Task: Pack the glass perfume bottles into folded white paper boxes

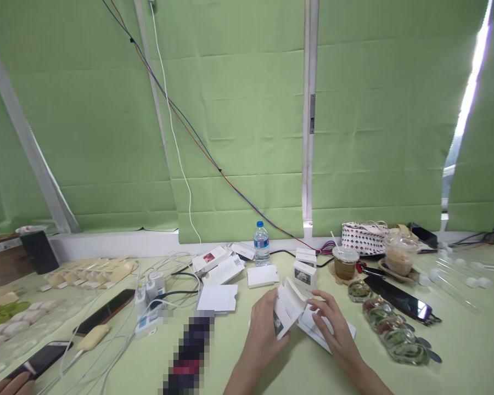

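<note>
My left hand is wrapped around a small white cardboard box with printed text and a green picture on its side. The box is tilted, and its top flap stands up. My right hand is at the box's right side, fingers apart and fingertips close to the flap; whether they touch it is unclear. Under that hand lies a flat white carton, partly covered by it. Just behind the held box stands another small white box with a similar picture.
Behind are a water bottle, white cartons and a flat white box. Clear packs, a phone and a drink cup lie right. Left are a power strip, cables and another person's hand.
</note>
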A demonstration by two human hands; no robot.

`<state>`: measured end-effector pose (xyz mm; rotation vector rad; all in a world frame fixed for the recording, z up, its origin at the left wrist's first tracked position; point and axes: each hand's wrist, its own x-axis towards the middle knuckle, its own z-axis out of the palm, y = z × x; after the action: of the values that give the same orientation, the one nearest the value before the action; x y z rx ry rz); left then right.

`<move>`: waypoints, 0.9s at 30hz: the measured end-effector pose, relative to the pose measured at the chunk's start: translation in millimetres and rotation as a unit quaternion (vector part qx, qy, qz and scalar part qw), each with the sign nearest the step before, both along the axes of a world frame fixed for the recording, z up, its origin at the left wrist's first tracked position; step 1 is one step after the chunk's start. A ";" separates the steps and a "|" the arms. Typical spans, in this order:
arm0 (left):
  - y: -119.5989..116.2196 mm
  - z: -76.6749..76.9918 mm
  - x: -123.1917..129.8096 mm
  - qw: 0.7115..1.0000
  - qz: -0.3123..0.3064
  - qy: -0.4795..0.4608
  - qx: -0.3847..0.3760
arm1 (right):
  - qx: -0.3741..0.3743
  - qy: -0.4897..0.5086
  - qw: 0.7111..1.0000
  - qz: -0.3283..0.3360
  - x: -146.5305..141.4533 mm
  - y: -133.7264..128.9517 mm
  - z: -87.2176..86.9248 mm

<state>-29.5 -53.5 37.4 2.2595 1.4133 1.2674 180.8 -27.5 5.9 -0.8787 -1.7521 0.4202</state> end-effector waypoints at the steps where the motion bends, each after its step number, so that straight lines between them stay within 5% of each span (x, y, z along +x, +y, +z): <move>1: -0.2 -1.0 0.3 1.000 -0.001 0.014 0.011 | -0.009 0.004 1.000 0.012 -0.7 -0.2 -0.3; 8: 1.1 -17.6 10.1 0.988 0.020 0.143 0.051 | -0.145 0.112 0.982 0.049 -8.0 1.6 -8.6; 18: -4.1 -13.6 7.7 0.998 0.007 0.063 0.030 | -0.153 0.119 0.956 0.222 7.8 -3.2 5.1; 27: -6.6 -11.9 13.3 0.979 0.003 0.176 0.099 | -0.165 0.103 0.979 0.063 -8.7 -1.5 -8.1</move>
<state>-16.2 -60.0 25.5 2.7266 1.4560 1.0901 172.1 -29.1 -2.2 -0.9209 -1.5744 0.8734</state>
